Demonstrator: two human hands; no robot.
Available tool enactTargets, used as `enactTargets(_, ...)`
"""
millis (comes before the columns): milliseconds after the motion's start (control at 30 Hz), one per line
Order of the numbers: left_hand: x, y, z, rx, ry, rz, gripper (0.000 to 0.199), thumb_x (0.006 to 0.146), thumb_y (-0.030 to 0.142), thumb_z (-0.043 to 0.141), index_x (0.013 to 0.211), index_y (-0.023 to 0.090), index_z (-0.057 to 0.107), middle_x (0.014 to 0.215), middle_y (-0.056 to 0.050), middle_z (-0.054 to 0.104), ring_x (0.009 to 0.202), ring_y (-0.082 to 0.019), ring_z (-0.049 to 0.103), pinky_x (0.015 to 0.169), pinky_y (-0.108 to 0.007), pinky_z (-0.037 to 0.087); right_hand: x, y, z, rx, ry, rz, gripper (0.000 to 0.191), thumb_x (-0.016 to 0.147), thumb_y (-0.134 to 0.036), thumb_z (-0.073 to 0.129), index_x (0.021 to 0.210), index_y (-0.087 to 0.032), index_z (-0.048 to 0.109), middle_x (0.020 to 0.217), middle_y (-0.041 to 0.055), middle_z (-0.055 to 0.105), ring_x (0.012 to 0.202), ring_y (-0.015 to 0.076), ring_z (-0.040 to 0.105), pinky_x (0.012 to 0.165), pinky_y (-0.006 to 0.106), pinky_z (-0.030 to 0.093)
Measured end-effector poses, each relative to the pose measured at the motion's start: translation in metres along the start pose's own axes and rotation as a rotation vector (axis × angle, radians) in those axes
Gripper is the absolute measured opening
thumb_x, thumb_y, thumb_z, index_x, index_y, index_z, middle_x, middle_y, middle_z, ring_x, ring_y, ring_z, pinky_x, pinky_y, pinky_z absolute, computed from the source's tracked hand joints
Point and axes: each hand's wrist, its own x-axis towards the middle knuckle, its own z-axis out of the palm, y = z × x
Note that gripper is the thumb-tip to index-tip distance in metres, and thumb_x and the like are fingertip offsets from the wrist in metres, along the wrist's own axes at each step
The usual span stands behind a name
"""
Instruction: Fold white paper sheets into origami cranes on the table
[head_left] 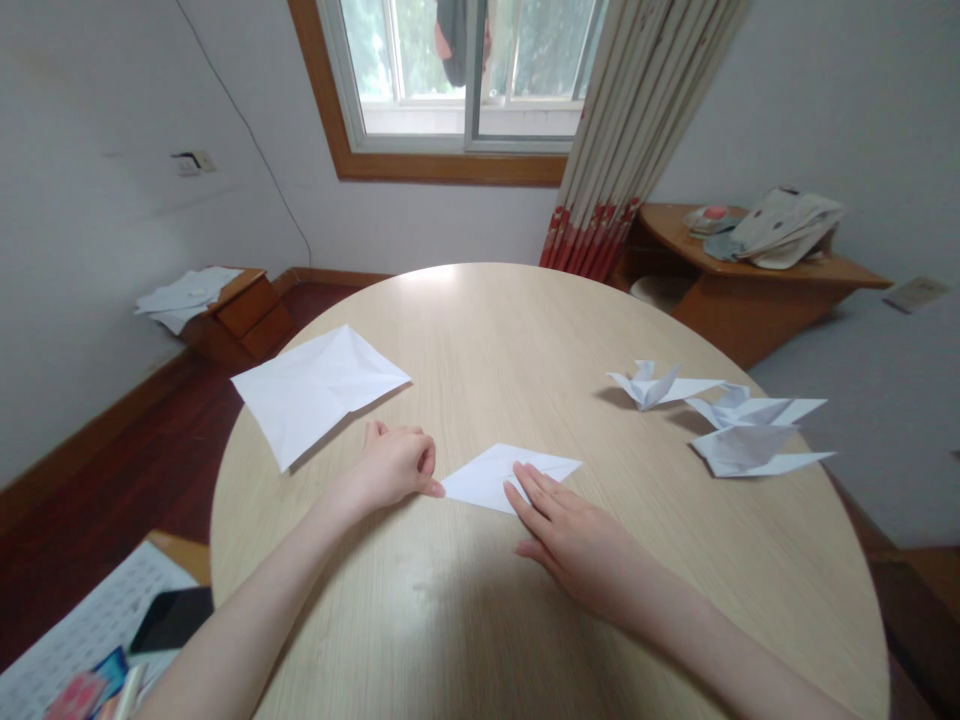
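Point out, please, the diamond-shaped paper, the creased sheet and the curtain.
Diamond-shaped paper (484,476): head view, uncovered left part.
Creased sheet (319,392): head view, the middle.
Curtain (630,120): head view, the pale middle section.

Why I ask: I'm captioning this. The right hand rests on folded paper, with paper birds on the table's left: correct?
Wrong side: the head view shows the paper birds on the table's right. The right hand rests on folded paper.

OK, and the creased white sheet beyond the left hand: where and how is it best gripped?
Probably pinch the creased white sheet by its near right edge, coming from the right, where the left hand is close. A shadow on the table along that edge suggests the paper stands slightly off the surface there.
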Motion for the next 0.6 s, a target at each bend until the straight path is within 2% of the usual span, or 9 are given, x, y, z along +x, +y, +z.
enactTargets(100,0.0,-0.001,0.0,-0.009,0.003,0.018,0.028,0.074,0.037,0.071,0.065,0.017,0.055,0.074,0.002,0.062,0.072,-0.016,0.052,0.079,-0.037,0.023,-0.004,0.0,0.006,0.033,-0.014,0.006,0.063,0.087,-0.032,0.064,0.139,-0.003,0.043,0.144,0.0283,0.04,0.137,0.0347,0.035,0.108,0.05,0.04)
enactTargets(267,0.001,-0.004,0.001,0.02,0.031,0.009,0.033,0.072,0.042,0.073,0.064,0.017,0.053,0.071,0.002,0.062,0.072,-0.017,0.053,0.078,-0.035,0.022,-0.005,0.008,0.002,0.129,-0.104,0.045,0.083,0.079,-0.043,0.072,0.147,-0.013,0.034,0.154,0.0231,0.023,0.143,0.0395,0.009,0.11,0.062,0.029)
enactTargets(333,0.001,-0.005,0.001,0.031,0.039,-0.001,0.033,0.071,0.041,0.074,0.063,0.017,0.053,0.071,0.002,0.062,0.073,-0.018,0.053,0.078,-0.035,0.022,-0.003,0.014,-0.005,0.184,-0.164,0.062,0.081,0.08,-0.046,0.07,0.148,-0.022,0.033,0.156,0.0185,0.019,0.143,0.04,0.004,0.11,0.066,0.023)
enactTargets(433,0.001,-0.007,-0.001,0.041,0.034,0.019,0.03,0.073,0.037,0.074,0.064,0.017,0.054,0.072,0.003,0.062,0.073,-0.017,0.053,0.079,-0.034,0.022,0.0,0.021,-0.014,0.253,-0.249,0.079,0.076,0.083,-0.048,0.066,0.148,-0.032,0.03,0.158,0.0151,0.01,0.143,0.0397,0.001,0.11,0.066,0.02)
enactTargets(600,-0.003,-0.001,-0.006,-0.028,0.057,0.233,0.017,0.077,0.027,0.072,0.076,0.018,0.057,0.084,0.002,0.062,0.083,-0.017,0.055,0.081,-0.033,0.026,0.003,0.023,-0.014,0.25,-0.276,0.084,0.072,0.089,-0.049,0.057,0.15,-0.029,0.025,0.159,0.0139,0.008,0.144,0.0354,0.001,0.112,0.063,0.019)
